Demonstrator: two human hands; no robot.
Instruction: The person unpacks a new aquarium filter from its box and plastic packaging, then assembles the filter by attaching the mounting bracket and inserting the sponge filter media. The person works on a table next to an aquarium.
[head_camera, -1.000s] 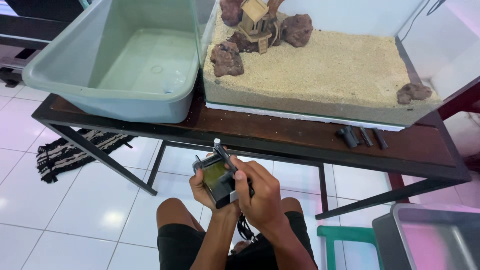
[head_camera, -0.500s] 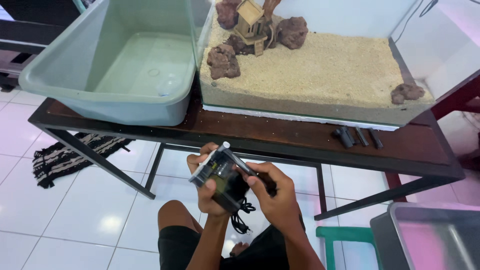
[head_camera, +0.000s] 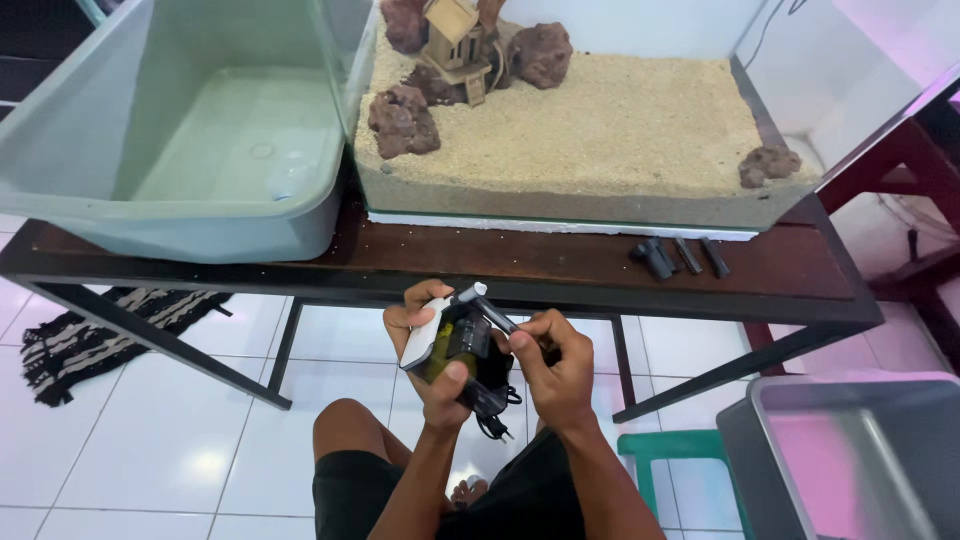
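The left hand (head_camera: 428, 350) is wrapped around a small black and white aquarium filter (head_camera: 455, 350), with the thumb pressed on its front. It holds the filter up in front of the dark wooden table (head_camera: 560, 262), just below the table's edge and above the person's knees. The right hand (head_camera: 555, 365) is curled tight around a thin dark tube (head_camera: 492, 312) that sticks up from the top of the filter to a pale tip. The fingers hide the lower end of the tube, so where it joins the filter cannot be seen. A black cord with a plug (head_camera: 492, 425) hangs under the filter, and most of it is hidden behind the hands.

On the table stands a glass tank (head_camera: 790, 100) with sand (head_camera: 620, 130) inside. Brown rocks (head_camera: 402, 120) and a little wooden house (head_camera: 455, 35) sit on the sand at the back, and the tops of them are cut off by the edge of the view. One small rock (head_camera: 768, 163) sits alone near the right corner. A pale green plastic tub (head_camera: 180, 215) stands to the left, touching the tank.

A few small black parts (head_camera: 678, 257) lie on the table in front of the tank; they are too small to tell what they are. A grey bin (head_camera: 850, 450) is cut off at the bottom right. A green stool (head_camera: 680, 447) peeks out beside it. A striped rug (head_camera: 95, 330) lies on the white tiled floor (head_camera: 150, 440).
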